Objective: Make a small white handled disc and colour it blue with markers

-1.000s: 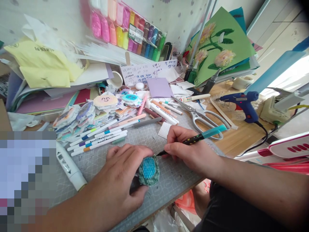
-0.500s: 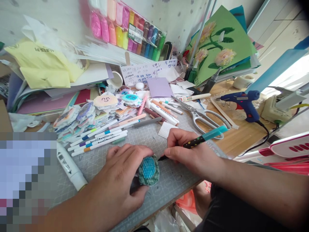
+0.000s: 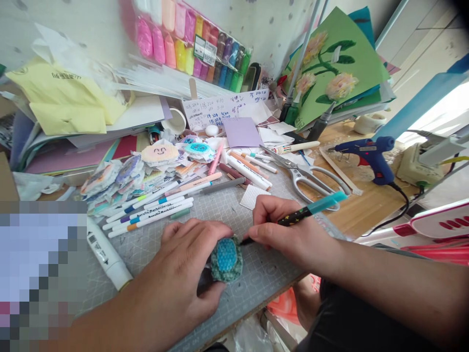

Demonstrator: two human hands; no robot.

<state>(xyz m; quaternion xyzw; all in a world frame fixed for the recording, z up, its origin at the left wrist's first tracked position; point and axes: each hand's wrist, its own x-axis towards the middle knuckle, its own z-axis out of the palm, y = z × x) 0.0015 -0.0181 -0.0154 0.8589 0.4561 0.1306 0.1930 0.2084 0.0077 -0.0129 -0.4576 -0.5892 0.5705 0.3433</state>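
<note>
Between the thumb and fingers of my left hand (image 3: 194, 259) is a small rounded piece (image 3: 227, 255), green around its edge with a textured blue middle. It rests on the grey cutting mat (image 3: 256, 288). My right hand (image 3: 289, 230) grips a dark patterned pen (image 3: 295, 215) with a teal end. The pen's black tip is at the piece's upper right edge; whether it touches I cannot tell. Several white acrylic markers (image 3: 154, 215) lie beyond my left hand. A small white textured scrap (image 3: 254, 196) lies just past my right hand.
Scissors (image 3: 304, 178) and a blue glue gun (image 3: 370, 154) with its cord lie to the right. A thick white marker (image 3: 108, 256) is at the left. Behind are piled decorated paper pieces (image 3: 124, 176), a purple card (image 3: 242, 132) and packs of coloured clay (image 3: 190, 44).
Almost nothing differs. Both hands keep their places, and the pen tip stays at the edge of the green and blue piece.
</note>
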